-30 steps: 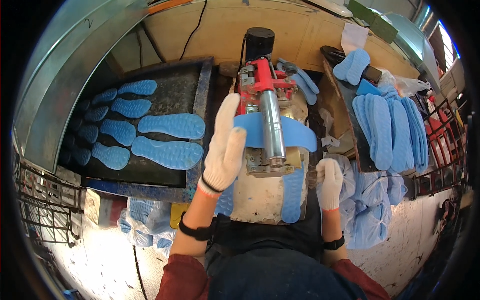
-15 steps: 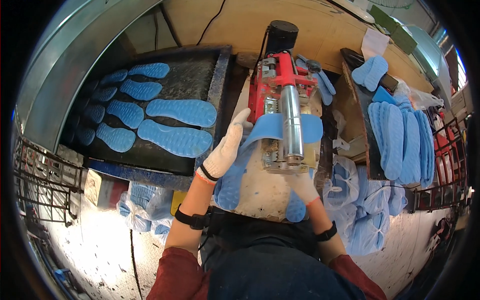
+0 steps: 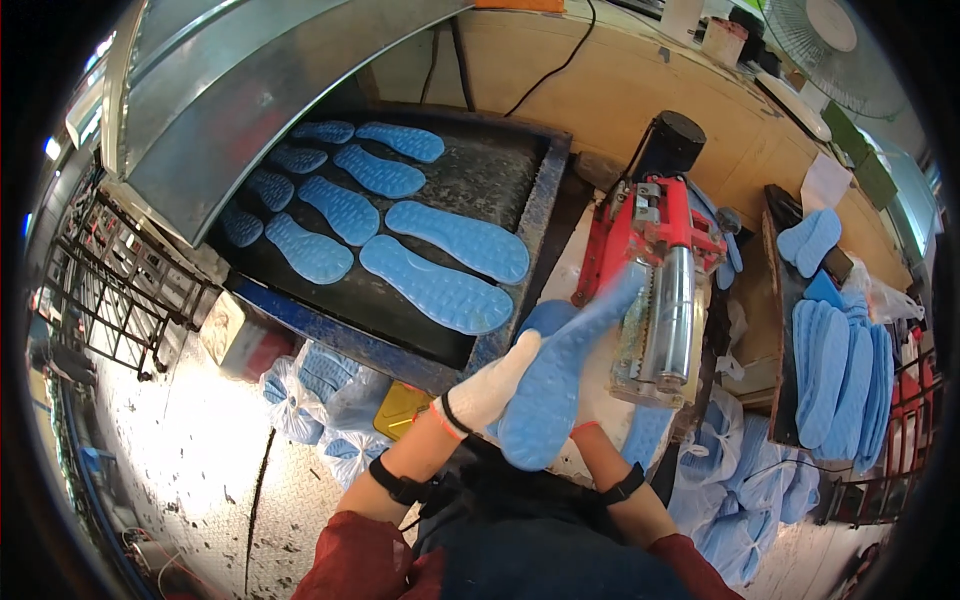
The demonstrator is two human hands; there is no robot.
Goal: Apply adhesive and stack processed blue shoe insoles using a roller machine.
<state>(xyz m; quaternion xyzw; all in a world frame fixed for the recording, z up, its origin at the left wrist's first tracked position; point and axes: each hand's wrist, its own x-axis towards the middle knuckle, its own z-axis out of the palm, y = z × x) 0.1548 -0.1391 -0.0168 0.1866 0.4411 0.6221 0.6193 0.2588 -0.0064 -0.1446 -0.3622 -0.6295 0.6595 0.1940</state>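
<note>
My left hand (image 3: 494,385), in a white knit glove, grips the edge of a blue textured insole (image 3: 541,415). The insole is tilted upward, its far end blurred in front of a red machine (image 3: 648,225) with a shiny metal roller (image 3: 670,320). Behind the held insole, my right hand is hidden; only its forearm (image 3: 612,470) and an orange cuff show, so its fingers cannot be seen. Part of another blue piece (image 3: 549,317) shows behind the held one. A further blue insole (image 3: 648,432) lies near the machine's front.
At left, a dark tray (image 3: 465,145) with a blue rim bears several blue insoles under a metal hood (image 3: 270,90). Stacked insoles (image 3: 842,370) rest on a side board at right. Bagged insoles (image 3: 740,490) sit below it, and more bags (image 3: 325,400) lie under the tray.
The view has swung left. The blue insole has come out from under the roller and is now raised in my left hand, which was open beside the machine.
</note>
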